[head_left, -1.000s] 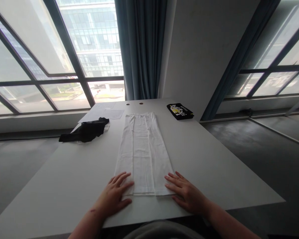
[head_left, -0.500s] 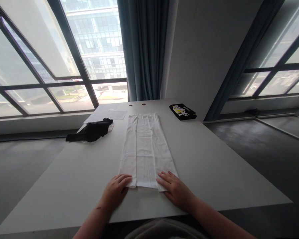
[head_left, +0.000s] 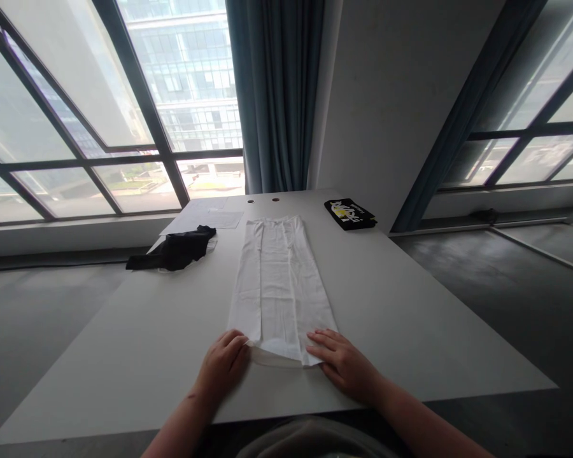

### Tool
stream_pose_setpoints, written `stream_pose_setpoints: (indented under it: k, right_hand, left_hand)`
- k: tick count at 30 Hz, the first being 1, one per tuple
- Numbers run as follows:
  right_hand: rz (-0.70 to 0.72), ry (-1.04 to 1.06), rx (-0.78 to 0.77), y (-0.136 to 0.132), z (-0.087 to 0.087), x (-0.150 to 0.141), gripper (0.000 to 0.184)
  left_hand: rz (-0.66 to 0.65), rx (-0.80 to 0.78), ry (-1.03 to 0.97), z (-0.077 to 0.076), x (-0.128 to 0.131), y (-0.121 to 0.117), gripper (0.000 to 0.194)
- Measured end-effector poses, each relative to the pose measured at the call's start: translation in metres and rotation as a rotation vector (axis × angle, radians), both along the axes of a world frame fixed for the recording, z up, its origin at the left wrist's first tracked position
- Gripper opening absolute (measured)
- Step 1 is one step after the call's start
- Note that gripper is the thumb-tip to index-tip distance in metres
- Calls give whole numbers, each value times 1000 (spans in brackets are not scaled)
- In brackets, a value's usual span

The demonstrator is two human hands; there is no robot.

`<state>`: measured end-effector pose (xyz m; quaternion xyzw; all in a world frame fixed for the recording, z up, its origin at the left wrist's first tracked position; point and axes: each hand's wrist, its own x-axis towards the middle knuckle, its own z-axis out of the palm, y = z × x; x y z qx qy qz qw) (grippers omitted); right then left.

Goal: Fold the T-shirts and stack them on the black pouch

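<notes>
A long white garment [head_left: 277,286] lies lengthwise in front of me, its two sides folded in toward the middle. My left hand [head_left: 223,362] is closed on its near left corner and holds that edge slightly raised, so the underside of the hem shows. On the near right corner rests my right hand [head_left: 346,364], fingers stretched out over the cloth and its thumb by the hem. Whether that thumb reaches under the fabric cannot be made out.
The garment is on a white table [head_left: 401,331]. A crumpled black cloth [head_left: 176,250] lies at the left, near sheets of paper [head_left: 205,216]. A folded black printed garment [head_left: 351,214] sits at the far right. Two round holes pierce the far tabletop.
My left hand has curled around the near left corner and lifted the hem a little. My right hand has shifted slightly to the right on the cloth.
</notes>
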<state>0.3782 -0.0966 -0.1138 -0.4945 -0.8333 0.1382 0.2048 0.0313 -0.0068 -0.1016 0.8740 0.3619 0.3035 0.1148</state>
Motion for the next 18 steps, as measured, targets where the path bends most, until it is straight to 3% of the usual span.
stream_pose_setpoints:
  k: [9, 18]
  right_hand:
    - [42, 2, -23, -1, 6, 1, 45]
    - [8, -23, -27, 1, 9, -3, 39]
  left_hand:
    - [-41, 12, 86, 2, 1, -2, 20]
    - [84, -1, 216, -7, 22, -16, 15]
